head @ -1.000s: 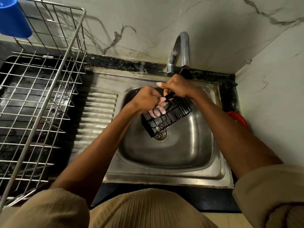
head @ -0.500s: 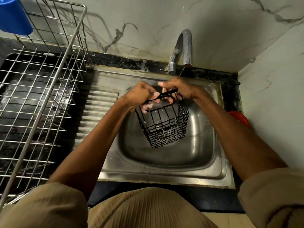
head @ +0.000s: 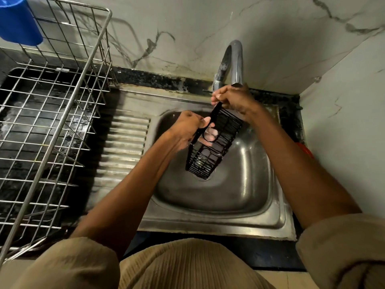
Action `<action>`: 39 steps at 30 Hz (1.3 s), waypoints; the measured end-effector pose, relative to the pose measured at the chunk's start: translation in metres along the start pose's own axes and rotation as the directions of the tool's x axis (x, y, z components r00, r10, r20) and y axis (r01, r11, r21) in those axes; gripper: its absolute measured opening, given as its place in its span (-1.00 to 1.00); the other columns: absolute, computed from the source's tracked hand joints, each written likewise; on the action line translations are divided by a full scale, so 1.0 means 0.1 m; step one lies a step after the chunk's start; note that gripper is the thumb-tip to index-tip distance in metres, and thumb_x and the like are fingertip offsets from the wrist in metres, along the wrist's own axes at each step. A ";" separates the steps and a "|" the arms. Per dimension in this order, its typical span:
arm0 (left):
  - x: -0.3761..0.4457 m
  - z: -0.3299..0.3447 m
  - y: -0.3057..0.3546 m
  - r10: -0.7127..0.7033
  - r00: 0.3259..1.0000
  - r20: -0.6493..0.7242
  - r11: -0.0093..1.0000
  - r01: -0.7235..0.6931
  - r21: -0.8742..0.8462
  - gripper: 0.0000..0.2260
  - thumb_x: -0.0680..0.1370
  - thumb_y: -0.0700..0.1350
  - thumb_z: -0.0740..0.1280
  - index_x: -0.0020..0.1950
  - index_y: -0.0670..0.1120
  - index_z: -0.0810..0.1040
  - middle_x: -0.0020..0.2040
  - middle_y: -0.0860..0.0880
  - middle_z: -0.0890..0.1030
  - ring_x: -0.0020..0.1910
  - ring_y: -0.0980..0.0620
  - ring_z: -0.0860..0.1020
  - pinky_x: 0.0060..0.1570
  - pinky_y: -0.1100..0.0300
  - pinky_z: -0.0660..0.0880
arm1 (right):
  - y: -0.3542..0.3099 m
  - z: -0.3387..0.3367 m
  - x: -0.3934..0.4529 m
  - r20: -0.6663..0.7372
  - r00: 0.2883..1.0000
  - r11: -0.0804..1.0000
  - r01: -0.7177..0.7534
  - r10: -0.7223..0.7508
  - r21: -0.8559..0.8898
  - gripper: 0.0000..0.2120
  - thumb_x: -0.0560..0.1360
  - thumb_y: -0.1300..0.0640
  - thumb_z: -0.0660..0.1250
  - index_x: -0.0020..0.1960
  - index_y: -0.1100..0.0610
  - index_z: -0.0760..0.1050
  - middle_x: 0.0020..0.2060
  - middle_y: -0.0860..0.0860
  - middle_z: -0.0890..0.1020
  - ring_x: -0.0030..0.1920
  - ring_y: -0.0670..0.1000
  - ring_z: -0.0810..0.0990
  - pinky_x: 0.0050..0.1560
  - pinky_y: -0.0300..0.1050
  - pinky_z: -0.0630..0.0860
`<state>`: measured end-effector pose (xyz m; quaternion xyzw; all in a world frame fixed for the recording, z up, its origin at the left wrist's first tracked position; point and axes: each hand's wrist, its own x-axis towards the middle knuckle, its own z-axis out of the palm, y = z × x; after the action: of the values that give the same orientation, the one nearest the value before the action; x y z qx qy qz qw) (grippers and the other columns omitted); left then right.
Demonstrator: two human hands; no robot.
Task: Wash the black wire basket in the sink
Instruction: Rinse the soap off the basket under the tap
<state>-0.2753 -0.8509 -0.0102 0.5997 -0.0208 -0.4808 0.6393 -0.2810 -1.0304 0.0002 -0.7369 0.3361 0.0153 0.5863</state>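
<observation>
The black wire basket [head: 216, 142] hangs tilted over the steel sink [head: 239, 197], its far end up under the tap [head: 234, 61] and its near end low above the drain. My left hand [head: 185, 130] grips its rim from the left side, fingers showing through the wires. My right hand [head: 232, 99] grips the upper end of the rim just below the spout. The basket blurs a little.
A steel dish rack [head: 48, 122] stands on the black counter at the left, with a blue cup [head: 18, 24] at its far corner. A ribbed drainboard [head: 123, 151] lies between rack and bowl. Something red [head: 305, 150] peeks out right of the sink. Marble walls close in behind and right.
The basket has turned from opening-up to tilted on its side, far end raised toward the tap. Both hands kept their grip; the right hand rose toward the spout.
</observation>
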 end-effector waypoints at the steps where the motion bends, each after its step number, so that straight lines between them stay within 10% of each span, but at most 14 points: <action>1: 0.01 0.04 -0.01 -0.017 1.000 -0.008 0.999 0.017 -0.044 -0.78 0.70 -0.25 0.17 -0.06 -0.29 0.53 -0.32 -0.17 0.66 -0.42 -0.05 0.64 -0.37 -0.01 0.65 | -0.01 -0.01 0.00 -0.017 1.000 1.000 0.003 -0.003 0.006 -0.84 0.46 0.39 0.33 -0.01 0.29 0.64 -0.13 0.14 0.74 -0.08 0.03 0.74 0.14 0.04 0.63; 9: 0.12 0.17 0.01 -0.194 0.981 -0.025 0.952 0.182 -0.245 -0.73 0.68 -0.22 0.03 0.00 -0.23 0.51 -0.10 -0.19 0.60 -0.15 -0.09 0.63 -0.08 -0.14 0.63 | -0.21 -0.10 -0.34 0.049 0.999 0.996 0.016 -0.020 0.084 -0.76 0.46 0.56 0.23 0.07 0.44 0.57 -0.13 0.25 0.68 -0.20 0.12 0.72 -0.17 -0.19 0.67; 27: 0.31 0.42 0.23 -0.234 0.972 -0.030 0.883 0.199 -0.425 -0.65 0.67 -0.13 -0.01 0.21 -0.30 0.46 0.30 -0.35 0.50 0.43 -0.35 0.38 0.47 -0.25 0.24 | -0.40 -0.28 -0.36 0.323 0.918 0.950 -0.141 0.231 -0.278 -0.72 0.53 0.48 0.17 0.12 0.37 0.59 -0.07 0.27 0.71 -0.03 0.18 0.73 0.01 0.05 0.67; 33: 0.33 0.46 0.25 -0.243 0.970 -0.002 0.884 0.220 -0.413 -0.56 0.67 -0.02 -0.03 0.07 -0.27 0.55 0.27 -0.36 0.57 0.25 -0.31 0.56 0.45 -0.16 0.30 | -0.40 -0.31 -0.35 0.209 0.969 0.967 -0.078 0.130 -0.243 -0.75 0.50 0.49 0.22 0.10 0.38 0.60 -0.04 0.25 0.71 0.03 0.19 0.71 0.09 0.03 0.65; 39: 0.38 0.40 0.25 -0.307 0.952 -0.010 0.844 0.268 -0.464 -0.50 0.66 0.10 -0.01 0.25 -0.29 0.46 -0.12 -0.20 0.68 0.05 -0.15 0.64 0.22 0.03 0.49 | -0.43 -0.34 -0.43 0.402 0.881 0.923 -0.092 0.251 -0.375 -0.72 0.55 0.48 0.15 0.13 0.37 0.59 -0.01 0.28 0.70 0.04 0.21 0.71 0.13 0.09 0.61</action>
<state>-0.2645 -0.9095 -0.0002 0.4480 0.2100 -0.5368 0.6834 -0.3049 -1.0360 0.0655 -0.7717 0.2510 0.2935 0.5053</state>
